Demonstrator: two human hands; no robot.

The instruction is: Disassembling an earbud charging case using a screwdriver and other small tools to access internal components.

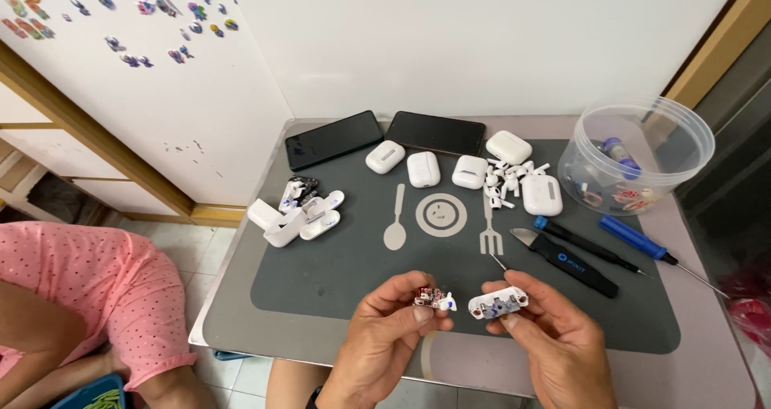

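Left hand pinching small circuit part between fingertips, raised clear of grey mat for close viewing. Right hand fingers closed round opened white earbud-case half, innards turned upward. Screwdrivers parked just beyond, within reach on surface.

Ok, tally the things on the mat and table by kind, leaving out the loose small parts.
Dark phones: 2
Closed white earbud cases: 5
Opened white case shells, left pile: about 3, hard to separate
Screwdrivers with blue grips: 2
Black pry tool: 1
Clear plastic tub: 1
Total: about 14
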